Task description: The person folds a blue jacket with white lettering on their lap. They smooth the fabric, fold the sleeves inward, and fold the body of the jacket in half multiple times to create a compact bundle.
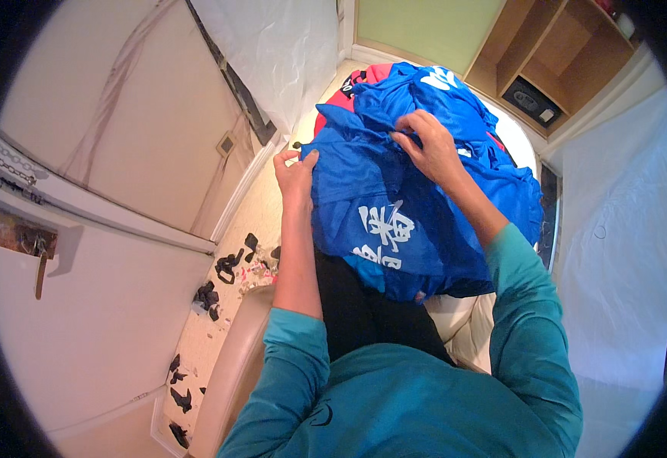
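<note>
A blue fabric garment with white printed characters is spread over my lap, its near part hanging over my black-trousered legs. My left hand pinches its left edge between thumb and fingers. To the right, my right hand has its curled fingers and thumb on a fold near the garment's upper middle. Beyond it lies a heap of more blue fabric with white print. Red fabric with a black printed patch shows at the heap's left. Overlapping folds hide where one piece ends and another begins.
The heap lies on a white rounded surface. A wooden shelf unit holding a black safe stands at far right. Black scraps litter the floor beside a beige padded armrest. Plastic sheeting hangs at right.
</note>
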### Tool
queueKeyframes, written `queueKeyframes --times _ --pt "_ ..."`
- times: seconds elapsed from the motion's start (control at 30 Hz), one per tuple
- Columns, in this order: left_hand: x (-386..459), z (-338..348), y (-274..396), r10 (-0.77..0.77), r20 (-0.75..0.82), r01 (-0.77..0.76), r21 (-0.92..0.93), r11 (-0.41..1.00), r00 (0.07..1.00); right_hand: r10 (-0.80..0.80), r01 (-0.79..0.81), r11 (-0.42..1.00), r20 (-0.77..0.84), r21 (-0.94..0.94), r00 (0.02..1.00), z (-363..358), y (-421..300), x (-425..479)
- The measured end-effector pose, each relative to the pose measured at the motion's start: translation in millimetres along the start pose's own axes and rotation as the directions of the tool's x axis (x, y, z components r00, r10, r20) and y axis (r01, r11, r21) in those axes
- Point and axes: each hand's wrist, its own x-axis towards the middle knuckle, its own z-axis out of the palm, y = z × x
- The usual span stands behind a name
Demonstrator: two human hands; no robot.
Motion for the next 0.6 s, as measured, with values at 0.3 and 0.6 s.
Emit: queueKeyframes --times 0.3,0.6 --pt "40.7 1.7 -14.9 0.148 0.084 -0.14 -0.099 0.985 0.985 -0.051 0.061 0.966 0.044 -0.252 0.998 80.4 5.8 80.8" --pt "31.9 5.3 3.3 0.697 0.157 -0.601 0.656 0.456 0.699 -0.127 0.145 0.965 -0.094 0.22 0.987 74.7 -7.7 74.0"
